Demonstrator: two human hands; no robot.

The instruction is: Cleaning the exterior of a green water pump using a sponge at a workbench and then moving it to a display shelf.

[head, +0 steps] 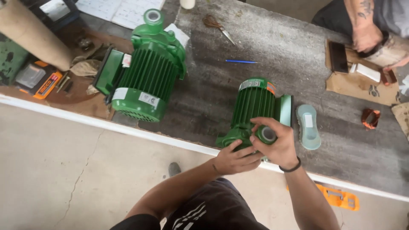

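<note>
Left hand [233, 159] and right hand [275, 145] both clamped on near end of small green pump [254, 111], at worktop [289, 64] front edge. Right fingers wrap round port opening; left fingers press pump body below. Pale green cover [308, 126] just beside pump, right. Larger green pump [145, 72] well apart, left. Scissors [218, 26], blue pen [241, 61] farther back. Another person's hand [366, 37] at far right.

Pump end of the small green motor [254, 102] behind both hands; co-worker's arm [362, 25] cut by top edge.
</note>
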